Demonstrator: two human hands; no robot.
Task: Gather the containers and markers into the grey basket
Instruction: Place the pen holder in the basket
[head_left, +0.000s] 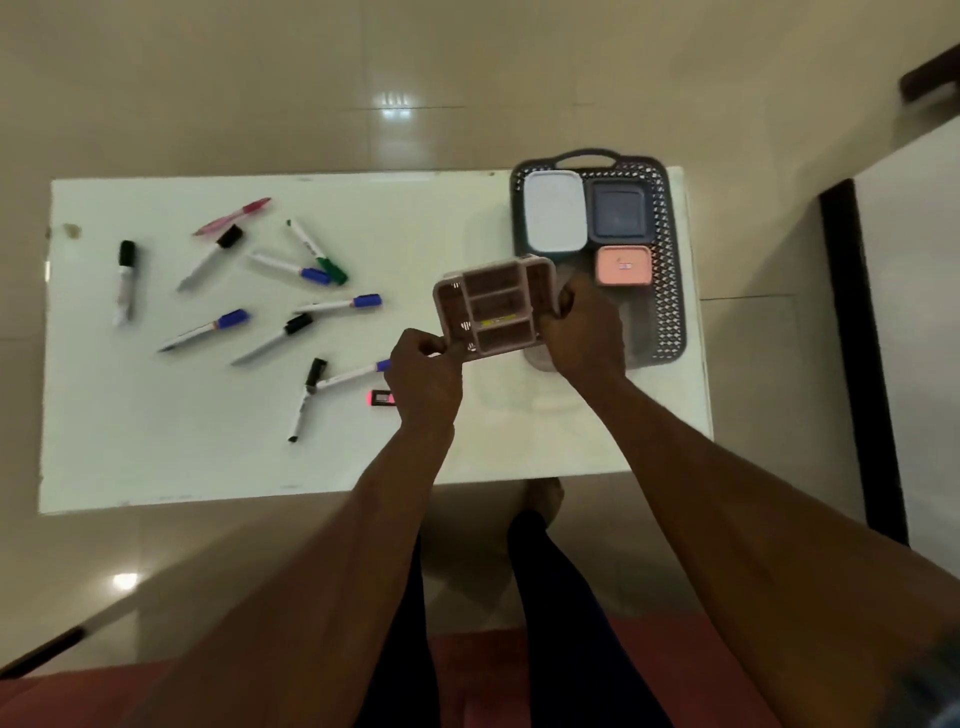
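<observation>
We grip the pink organizer, left hand and right hand clamped on its ends; it may snag the grey basket rim by the table's right edge.

Glossy beige floor tiles are surrounding a low white table, and a red seat is showing under the person's legs, all suggesting a room in a home.

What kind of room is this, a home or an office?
Probably a home living room, though I can't be sure: a low white table stands on glossy tiled floor, with a reddish seat under the person, and household storage boxes in a grey basket.
</observation>
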